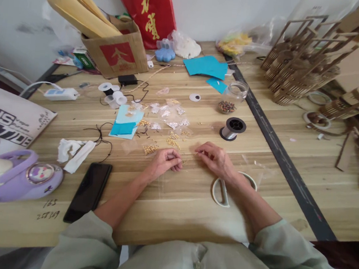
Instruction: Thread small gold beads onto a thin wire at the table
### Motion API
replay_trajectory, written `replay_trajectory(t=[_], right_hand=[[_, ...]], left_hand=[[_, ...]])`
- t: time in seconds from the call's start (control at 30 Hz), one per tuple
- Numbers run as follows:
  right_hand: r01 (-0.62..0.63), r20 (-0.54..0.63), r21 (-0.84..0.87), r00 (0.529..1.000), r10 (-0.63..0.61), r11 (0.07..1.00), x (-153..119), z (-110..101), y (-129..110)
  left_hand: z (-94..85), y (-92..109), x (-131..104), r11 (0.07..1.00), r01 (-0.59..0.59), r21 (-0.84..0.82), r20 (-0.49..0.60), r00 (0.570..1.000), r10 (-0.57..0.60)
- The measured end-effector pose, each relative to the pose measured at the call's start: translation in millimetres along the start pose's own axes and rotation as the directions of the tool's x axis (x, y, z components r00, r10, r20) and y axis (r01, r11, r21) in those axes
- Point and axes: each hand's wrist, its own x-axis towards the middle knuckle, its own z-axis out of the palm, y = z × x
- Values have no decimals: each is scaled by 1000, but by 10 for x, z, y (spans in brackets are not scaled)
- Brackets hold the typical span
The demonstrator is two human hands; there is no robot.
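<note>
Both hands hover low over the wooden table, fingertips pinched and turned toward each other. Between them runs a fine gold beaded strand [189,157], too thin to make out in detail. My left hand [165,163] pinches its left end, and my right hand [214,157] pinches the other. Just beyond my fingers lie small piles of gold beads [173,142]; another gold bead pile [150,149] sits left of my left hand. A pale D-shaped ring [221,193] rests under my right forearm. A wire spool [232,128] stands behind my right hand.
Small bags of silver pieces [171,114] and blue cards [125,123] lie ahead. A bead jar [233,97] stands beyond the spool. Left are a black phone [88,192] and a purple bottle [32,177]. Bamboo baskets [300,70] crowd the right, past a dark strip [271,139].
</note>
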Motion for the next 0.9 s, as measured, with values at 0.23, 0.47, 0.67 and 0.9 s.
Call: replay_trajectory(t=[0.23,0.47,0.67,0.9], right_hand=[[212,163,-400,974,-158,892,-25,75,-144],[270,204,-436,959,-197,858,-3,130,-131],[227,130,-321,972,-194,919,-7,105,-60],[1,-33,136,999,4,991,-5,-72,-41]], left_hand=[[-9,12,-10,1000,-6,-3,15,1000,6],[-13,53,-20,1000,13,-10,2,1000,-13],[-2,66,-30,999,13,-36,22,1000,-12],[22,71,-35,996,18,-85,24,1000,-16]])
